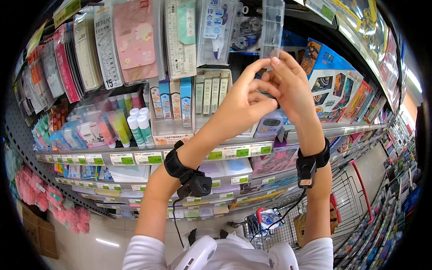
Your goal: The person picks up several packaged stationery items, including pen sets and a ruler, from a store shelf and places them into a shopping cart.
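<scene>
Both my hands are raised close together before the stationery shelf. My left hand (248,96) has its thumb and fingers bent, with the index fingertip meeting my right hand near the lower end of a clear plastic package (272,27). My right hand (288,79) has its thumb and index finger at that end; whether either hand grips it is unclear. Left of the package hang a correction tape pack (248,32), a packaged mechanical pencil (216,33) and a packaged ruler (181,40). Behind my wrists, a purple box-like item (270,124) stands on the shelf.
Glue sticks (140,126) and a clear display box (172,130) stand on the shelf, whose edge (209,153) carries price tags. A blue-topped toy box (332,72) is at the right. Below are a wire shopping cart (354,195) holding packages and, at lower left, a cardboard box (39,233).
</scene>
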{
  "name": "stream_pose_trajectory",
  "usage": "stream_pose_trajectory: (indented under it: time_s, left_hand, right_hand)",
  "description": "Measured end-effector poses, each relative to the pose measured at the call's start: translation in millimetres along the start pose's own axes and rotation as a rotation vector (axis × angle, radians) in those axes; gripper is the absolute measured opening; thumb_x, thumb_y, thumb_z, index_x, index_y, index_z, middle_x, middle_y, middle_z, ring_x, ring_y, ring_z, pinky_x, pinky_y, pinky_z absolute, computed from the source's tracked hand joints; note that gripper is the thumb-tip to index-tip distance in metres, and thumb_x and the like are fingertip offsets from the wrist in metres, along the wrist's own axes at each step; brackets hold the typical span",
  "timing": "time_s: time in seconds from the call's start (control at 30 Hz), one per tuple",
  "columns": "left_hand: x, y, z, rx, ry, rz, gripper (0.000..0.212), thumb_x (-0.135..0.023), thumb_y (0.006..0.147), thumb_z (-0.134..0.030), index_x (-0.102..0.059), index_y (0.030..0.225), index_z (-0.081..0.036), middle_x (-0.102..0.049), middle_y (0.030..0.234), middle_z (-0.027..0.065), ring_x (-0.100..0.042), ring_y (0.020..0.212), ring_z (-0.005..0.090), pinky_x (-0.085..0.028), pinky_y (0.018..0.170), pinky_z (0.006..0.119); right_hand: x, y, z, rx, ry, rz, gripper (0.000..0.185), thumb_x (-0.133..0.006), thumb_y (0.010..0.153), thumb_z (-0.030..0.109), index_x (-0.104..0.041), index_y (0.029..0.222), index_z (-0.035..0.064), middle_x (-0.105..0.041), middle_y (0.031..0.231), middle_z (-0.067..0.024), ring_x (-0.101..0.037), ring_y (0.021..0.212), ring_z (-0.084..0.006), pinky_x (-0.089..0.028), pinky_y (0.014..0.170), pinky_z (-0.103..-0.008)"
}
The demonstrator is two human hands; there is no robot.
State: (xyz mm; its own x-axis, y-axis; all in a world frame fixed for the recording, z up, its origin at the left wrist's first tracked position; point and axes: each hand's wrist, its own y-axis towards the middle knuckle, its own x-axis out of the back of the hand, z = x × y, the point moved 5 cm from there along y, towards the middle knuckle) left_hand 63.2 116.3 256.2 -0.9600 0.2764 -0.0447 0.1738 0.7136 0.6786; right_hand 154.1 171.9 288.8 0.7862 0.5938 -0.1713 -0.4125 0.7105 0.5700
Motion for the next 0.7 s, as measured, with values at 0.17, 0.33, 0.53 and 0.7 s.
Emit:
stream_pose_trajectory:
  time_s: [0.17,0.33,0.53,0.7]
  left_hand:
    - [13.2,-30.3,14.1,0.087,-0.038,-0.074,0.040,-0.053,0.077,-0.004,-0.039,0.114,-0.002,-0.055,0.085,0.0077,-0.054,0.078,0.0119,-0.042,0.069,0.023]
    - [8.9,-81.1,61.7,0.253,-0.138,-0.078,0.029,-0.054,0.078,-0.006,-0.045,0.105,-0.001,-0.055,0.084,0.0055,-0.054,0.080,0.0122,-0.043,0.071,0.024]
    - [-10.4,-142.9,122.2,0.586,-0.219,0.012,0.020,-0.053,0.080,-0.008,-0.051,0.098,0.000,-0.054,0.083,0.0042,-0.053,0.077,0.0113,-0.042,0.070,0.024]
    - [-59.0,-167.0,172.1,0.782,-0.350,0.131,0.022,-0.053,0.080,-0.011,-0.051,0.099,0.000,-0.054,0.084,0.0036,-0.053,0.076,0.0111,-0.042,0.070,0.024]
  right_hand:
    - [10.8,-37.4,-27.1,-0.096,0.009,0.046,0.031,-0.051,0.083,0.013,-0.043,0.108,-0.0021,-0.053,0.082,-0.0042,-0.052,0.067,-0.0100,-0.041,0.059,-0.0225]
    - [39.0,-122.4,-50.8,-0.220,0.076,-0.024,0.030,-0.051,0.082,0.011,-0.044,0.108,-0.0014,-0.054,0.083,-0.0052,-0.052,0.069,-0.0118,-0.042,0.061,-0.0242]
    - [74.2,-231.1,-91.6,-0.389,0.180,-0.273,0.028,-0.052,0.081,0.009,-0.046,0.106,-0.0019,-0.055,0.085,-0.0070,-0.052,0.070,-0.0133,-0.043,0.062,-0.0256]
    - [98.9,-303.4,-120.6,-0.513,0.256,-0.534,0.029,-0.050,0.081,0.008,-0.046,0.107,-0.0032,-0.056,0.084,-0.0068,-0.053,0.068,-0.0133,-0.043,0.062,-0.0241]
